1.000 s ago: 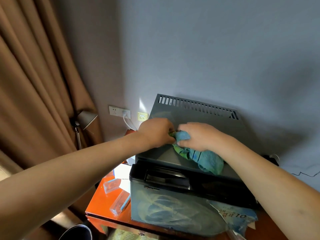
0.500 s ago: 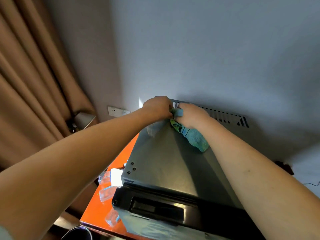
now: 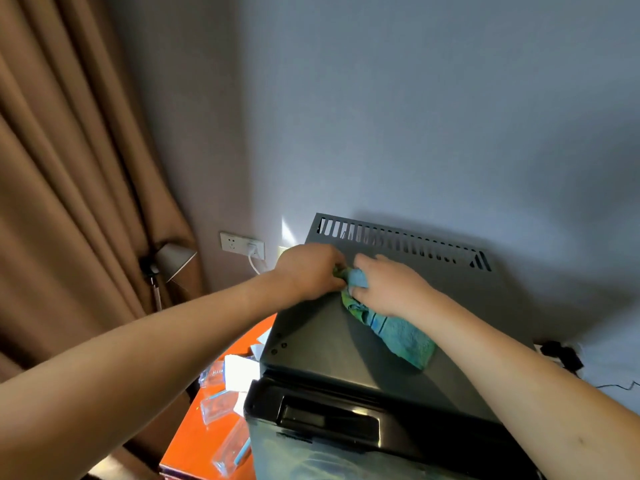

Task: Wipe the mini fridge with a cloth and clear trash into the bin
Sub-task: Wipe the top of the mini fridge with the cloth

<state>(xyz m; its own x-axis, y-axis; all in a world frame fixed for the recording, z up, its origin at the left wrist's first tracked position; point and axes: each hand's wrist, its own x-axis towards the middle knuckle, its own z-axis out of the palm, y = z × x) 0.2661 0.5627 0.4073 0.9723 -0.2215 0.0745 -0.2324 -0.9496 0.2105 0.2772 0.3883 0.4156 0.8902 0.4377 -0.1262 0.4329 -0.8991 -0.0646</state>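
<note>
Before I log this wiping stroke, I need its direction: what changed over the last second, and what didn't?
Both hands pushed the cloth from mid-top to the vent slots half a second ago, then drew it slightly back toward the person. Left hand and right hand stay gripping it together on the mini fridge. Wrappers on the orange table look untouched.

An orange desk [image 3: 201,441] stands against a grey wall, beside a brown curtain. A dark grey mini fridge [image 3: 322,355] sits on the desk and covers most of its right side, its vented back edge close to the wall. On the bare strip of desk just left of the fridge lie several clear plastic wrappers [image 3: 216,407] and a few pieces of white paper [image 3: 242,370], scattered close together.
</note>
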